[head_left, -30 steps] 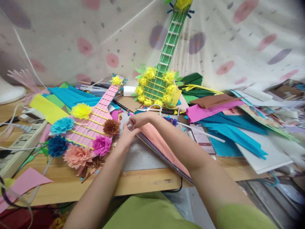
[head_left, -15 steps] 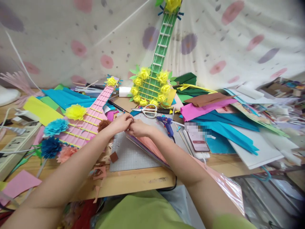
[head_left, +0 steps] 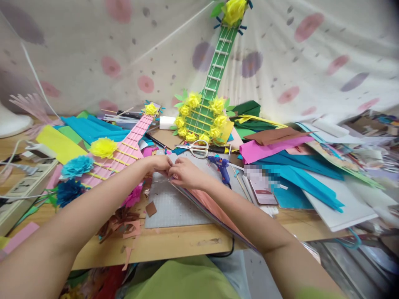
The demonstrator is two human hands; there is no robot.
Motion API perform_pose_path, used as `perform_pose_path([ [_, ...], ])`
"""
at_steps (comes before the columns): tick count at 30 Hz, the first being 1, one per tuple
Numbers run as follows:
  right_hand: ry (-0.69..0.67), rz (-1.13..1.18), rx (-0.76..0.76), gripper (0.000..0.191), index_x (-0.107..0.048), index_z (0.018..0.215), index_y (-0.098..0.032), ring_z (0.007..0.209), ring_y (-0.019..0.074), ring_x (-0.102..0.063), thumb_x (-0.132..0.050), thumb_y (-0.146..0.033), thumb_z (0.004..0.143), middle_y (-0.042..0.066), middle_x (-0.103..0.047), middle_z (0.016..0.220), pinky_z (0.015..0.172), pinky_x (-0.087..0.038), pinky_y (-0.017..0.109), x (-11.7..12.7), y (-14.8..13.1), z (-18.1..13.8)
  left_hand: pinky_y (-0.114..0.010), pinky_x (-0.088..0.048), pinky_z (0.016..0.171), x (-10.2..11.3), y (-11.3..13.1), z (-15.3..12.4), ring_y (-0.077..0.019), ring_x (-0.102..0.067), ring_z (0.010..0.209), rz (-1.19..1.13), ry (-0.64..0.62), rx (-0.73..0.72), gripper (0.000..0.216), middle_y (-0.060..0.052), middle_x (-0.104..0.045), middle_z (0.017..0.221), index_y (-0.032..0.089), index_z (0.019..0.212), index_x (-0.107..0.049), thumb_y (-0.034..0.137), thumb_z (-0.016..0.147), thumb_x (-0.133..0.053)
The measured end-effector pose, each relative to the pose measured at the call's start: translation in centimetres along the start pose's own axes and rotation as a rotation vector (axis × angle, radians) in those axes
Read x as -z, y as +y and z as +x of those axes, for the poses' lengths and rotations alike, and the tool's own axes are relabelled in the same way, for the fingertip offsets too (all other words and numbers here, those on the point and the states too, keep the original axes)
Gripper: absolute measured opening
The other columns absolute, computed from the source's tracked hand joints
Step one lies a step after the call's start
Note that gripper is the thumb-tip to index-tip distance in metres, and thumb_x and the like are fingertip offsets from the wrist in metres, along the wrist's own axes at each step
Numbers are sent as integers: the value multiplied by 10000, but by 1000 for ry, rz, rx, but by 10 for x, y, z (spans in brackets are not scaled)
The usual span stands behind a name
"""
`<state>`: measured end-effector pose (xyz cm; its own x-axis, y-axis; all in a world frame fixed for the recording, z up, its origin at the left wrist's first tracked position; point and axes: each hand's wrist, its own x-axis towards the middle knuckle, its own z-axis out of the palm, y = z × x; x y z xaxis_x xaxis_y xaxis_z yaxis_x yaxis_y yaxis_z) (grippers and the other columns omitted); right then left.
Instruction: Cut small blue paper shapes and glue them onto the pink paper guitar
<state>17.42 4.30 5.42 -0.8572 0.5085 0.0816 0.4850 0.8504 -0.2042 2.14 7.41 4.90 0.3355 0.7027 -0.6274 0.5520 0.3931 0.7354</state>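
While both hands meet over the grey cutting mat (head_left: 174, 205), notes follow.
Left hand (head_left: 159, 162): fingers pinched shut on a small clear piece (head_left: 170, 176), hard to make out.
Right hand (head_left: 186, 172): fingertips closed on the same piece, touching the left.
Place: centre, near the pink paper guitar (head_left: 124, 153), scissors (head_left: 195, 147) beyond.
Advice: keep fingertip pressure light, wrists low.

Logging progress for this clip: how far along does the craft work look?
Done: the green paper guitar and pink paper guitar both carry strings and flowers. In hand: the left hand and right hand meet over the grey cutting mat, pinching something too small to identify. Left: loose brown scraps; scissors and glue gun lie unused.
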Motion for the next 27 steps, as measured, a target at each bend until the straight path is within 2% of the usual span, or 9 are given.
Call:
perform_pose_path([
  [6, -39, -50, 25, 156, -681, 878, -169, 903, 210, -504, -613, -243, 759, 73, -647, 810, 823, -353, 345, 0, -2, 7, -179, -396, 478, 6, -11, 13, -73, -489, 442, -163, -181, 61, 108, 16, -545, 455, 120, 525, -554, 15, 515, -577],
  [11, -83, 2, 2, 132, -664, 850, -159, 881, 204, -525, -616, -241, 758, 61, -646, 805, 806, -385, 325, 12, 1, 11, -163, -364, 452, 7, -15, 21, -62, -478, 446, -218, -233, 76, 97, 13, -564, 494, 129, 553, -553, 65, 568, -624],
  [13, -43, 52, -29, 154, -650, 879, -157, 914, 196, -528, -613, -261, 772, 67, -641, 878, 845, -388, 326, 18, 3, 8, -144, -337, 435, 9, -16, 22, -51, -478, 459, -240, -244, 83, 99, 23, -561, 510, 129, 587, -566, 96, 577, -659],
  [14, -1, 74, -62, 231, -636, 939, -155, 967, 205, -520, -633, -301, 760, 83, -627, 962, 879, -383, 340, 19, 4, 5, -137, -324, 426, 10, -15, 22, -45, -474, 460, -249, -250, 87, 110, 27, -558, 515, 127, 600, -573, 112, 574, -678],
  [16, 76, 124, -161, 587, -546, 1149, -145, 1133, 258, -451, -701, -444, 669, 145, -529, 1188, 954, -351, 401, 16, 8, -3, -128, -302, 407, 11, -14, 22, -38, -468, 461, -263, -261, 95, 147, 31, -557, 526, 123, 626, -592, 141, 555, -720],
  [18, 82, 208, -268, 993, -349, 1345, -144, 1284, 329, -303, -740, -565, 535, 211, -338, 1372, 999, -305, 479, 5, 11, -13, -124, -281, 385, 12, -11, 21, -35, -466, 459, -271, -269, 101, 193, 28, -565, 537, 118, 652, -617, 160, 527, -758],
  [20, 41, 311, -344, 1185, -176, 1423, -166, 1349, 364, -180, -746, -598, 478, 234, -187, 1448, 1018, -268, 533, -8, 15, -21, -119, -270, 371, 11, -8, 20, -34, -471, 458, -280, -267, 107, 232, 16, -580, 553, 114, 681, -642, 176, 508, -784],
  [23, 32, 436, -367, 1157, -82, 1443, -197, 1362, 332, -178, -744, -502, 545, 204, -180, 1469, 1051, -238, 528, -22, 22, -28, -113, -282, 369, 10, -5, 18, -36, -494, 464, -314, -251, 121, 267, -2, -599, 563, 105, 680, -656, 201, 483, -807],
  [27, 57, 623, -360, 1063, -105, 1441, -190, 1357, 265, -234, -721, -392, 598, 154, -198, 1481, 1095, -222, 445, -23, 32, -31, -109, -309, 390, 7, -4, 16, -39, -511, 483, -360, -248, 116, 275, -8, -612, 555, 97, 649, -662, 216, 452, -814],
])
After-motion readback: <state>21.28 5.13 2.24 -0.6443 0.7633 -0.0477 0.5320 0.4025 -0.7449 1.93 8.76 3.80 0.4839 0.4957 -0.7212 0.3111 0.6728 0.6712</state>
